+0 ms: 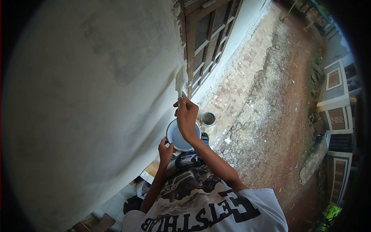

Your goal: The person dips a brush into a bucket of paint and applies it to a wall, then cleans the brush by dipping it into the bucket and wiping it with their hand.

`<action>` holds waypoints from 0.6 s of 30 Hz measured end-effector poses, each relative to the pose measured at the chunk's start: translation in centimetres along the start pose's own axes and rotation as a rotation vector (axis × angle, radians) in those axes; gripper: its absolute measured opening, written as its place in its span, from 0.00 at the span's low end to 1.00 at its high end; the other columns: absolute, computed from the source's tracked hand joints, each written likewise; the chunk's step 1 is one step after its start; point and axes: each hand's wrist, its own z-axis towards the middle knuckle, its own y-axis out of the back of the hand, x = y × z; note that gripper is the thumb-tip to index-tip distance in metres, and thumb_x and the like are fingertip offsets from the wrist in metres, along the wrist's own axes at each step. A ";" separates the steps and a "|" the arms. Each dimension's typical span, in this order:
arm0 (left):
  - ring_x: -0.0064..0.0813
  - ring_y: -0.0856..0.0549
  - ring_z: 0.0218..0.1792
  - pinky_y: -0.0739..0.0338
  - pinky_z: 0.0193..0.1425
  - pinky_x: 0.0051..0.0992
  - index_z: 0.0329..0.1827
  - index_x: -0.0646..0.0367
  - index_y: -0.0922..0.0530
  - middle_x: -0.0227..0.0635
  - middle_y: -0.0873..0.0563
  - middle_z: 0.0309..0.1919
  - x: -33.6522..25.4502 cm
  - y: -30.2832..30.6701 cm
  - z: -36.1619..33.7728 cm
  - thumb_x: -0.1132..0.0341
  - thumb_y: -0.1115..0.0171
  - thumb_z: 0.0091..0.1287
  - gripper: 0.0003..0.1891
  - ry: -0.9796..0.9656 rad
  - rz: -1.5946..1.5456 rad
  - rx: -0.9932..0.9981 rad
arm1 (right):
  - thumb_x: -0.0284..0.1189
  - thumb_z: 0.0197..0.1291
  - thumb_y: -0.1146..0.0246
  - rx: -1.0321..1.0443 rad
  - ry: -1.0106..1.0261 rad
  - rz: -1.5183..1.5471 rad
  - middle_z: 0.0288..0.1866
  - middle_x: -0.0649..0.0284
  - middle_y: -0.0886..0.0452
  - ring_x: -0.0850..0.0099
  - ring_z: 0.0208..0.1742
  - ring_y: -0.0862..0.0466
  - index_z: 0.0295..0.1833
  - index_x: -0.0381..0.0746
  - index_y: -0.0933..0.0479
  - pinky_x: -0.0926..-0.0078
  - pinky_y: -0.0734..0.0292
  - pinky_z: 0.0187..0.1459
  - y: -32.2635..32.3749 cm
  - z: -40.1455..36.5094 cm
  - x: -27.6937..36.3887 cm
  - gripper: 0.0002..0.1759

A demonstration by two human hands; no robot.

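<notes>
**One brush at the wall, one bowl of white paint below it**

One paintbrush (181, 80) was held up against the pale wall (89, 96), its white-loaded bristles touching the plaster just beside the edge of the brown wooden window frame (208, 38). The right hand (187, 116) was closed around the brush's handle, fingers curled tight and the arm stretched out from the white sleeve.

Just under that hand was one round bowl (170, 131) with white paint in it. The left hand (165, 150) gripped the bowl's near rim, thumb over the edge, and held it in the air close to the wall; nothing else carried it.

Beyond the bowl, one small round can (208, 118) stood on the paved strip (235, 89) at the foot of the wall, near the strip's wall-side edge and below the window. One foot (205, 136) showed between bowl and can. The paving was spattered with white and gave way to bare reddish dirt (286, 116) toward its far edge. The person wore a white printed shirt (201, 208).
</notes>
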 end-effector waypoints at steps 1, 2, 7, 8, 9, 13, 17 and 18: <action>0.31 0.14 0.23 0.19 0.22 0.24 0.60 0.74 0.30 0.52 0.18 0.48 0.2 0.2 -0.2 0.78 0.42 0.59 0.24 -0.005 -0.012 0.017 | 0.34 0.69 0.47 -0.005 -0.002 0.000 0.19 0.63 0.25 0.81 0.18 0.31 0.30 0.28 0.22 0.78 0.38 0.21 -0.7 -0.1 0.0 0.21; 0.31 0.14 0.23 0.19 0.22 0.24 0.60 0.74 0.30 0.52 0.18 0.48 0.1 0.2 -0.3 0.78 0.42 0.59 0.24 -0.002 -0.009 0.022 | 0.34 0.69 0.47 -0.006 -0.003 -0.018 0.18 0.63 0.26 0.81 0.18 0.31 0.30 0.27 0.22 0.77 0.38 0.22 -1.4 0.0 0.2 0.21; 0.31 0.14 0.21 0.19 0.23 0.25 0.61 0.74 0.30 0.55 0.19 0.49 1.0 0.7 -0.1 0.78 0.43 0.59 0.24 0.016 0.008 0.009 | 0.32 0.71 0.49 0.037 0.055 -0.091 0.14 0.65 0.32 0.80 0.18 0.34 0.31 0.25 0.26 0.74 0.39 0.23 -5.4 -0.9 1.0 0.21; 0.32 0.14 0.22 0.20 0.23 0.25 0.57 0.75 0.28 0.53 0.17 0.46 -0.3 0.9 -0.8 0.77 0.41 0.61 0.20 -0.088 0.127 -0.012 | 0.30 0.70 0.48 0.068 0.045 -0.063 0.14 0.60 0.31 0.76 0.17 0.32 0.38 0.23 0.25 0.70 0.37 0.23 -5.9 -1.4 1.6 0.18; 0.32 0.14 0.22 0.20 0.23 0.25 0.57 0.75 0.28 0.53 0.17 0.46 -0.6 0.9 -0.8 0.77 0.41 0.61 0.20 -0.087 0.128 -0.007 | 0.28 0.70 0.48 0.099 0.036 -0.034 0.13 0.56 0.31 0.72 0.16 0.30 0.45 0.22 0.24 0.66 0.35 0.24 -6.4 -1.7 2.3 0.16; 0.32 0.13 0.23 0.21 0.24 0.25 0.46 0.73 0.25 0.49 0.15 0.38 -2.0 0.9 -1.2 0.71 0.36 0.64 0.14 -0.040 0.101 -0.018 | 0.26 0.67 0.45 0.083 0.148 -0.162 0.17 0.50 0.25 0.64 0.18 0.22 0.54 0.18 0.30 0.66 0.29 0.25 -7.2 -2.5 2.3 0.19; 0.34 0.12 0.26 0.22 0.25 0.25 0.51 0.70 0.25 0.50 0.15 0.42 2.9 1.5 0.7 0.70 0.36 0.64 0.16 -0.435 0.329 -0.030 | 0.26 0.67 0.44 0.099 0.128 -0.103 0.16 0.54 0.27 0.70 0.18 0.27 0.49 0.19 0.29 0.69 0.31 0.24 -7.0 -3.3 1.8 0.16; 0.34 0.12 0.27 0.23 0.26 0.25 0.53 0.70 0.25 0.51 0.16 0.43 4.5 1.5 1.5 0.70 0.37 0.64 0.17 -0.776 0.460 -0.074 | 0.25 0.66 0.44 0.120 0.183 -0.117 0.17 0.50 0.26 0.64 0.17 0.23 0.56 0.17 0.32 0.67 0.29 0.25 -6.9 -3.6 1.6 0.21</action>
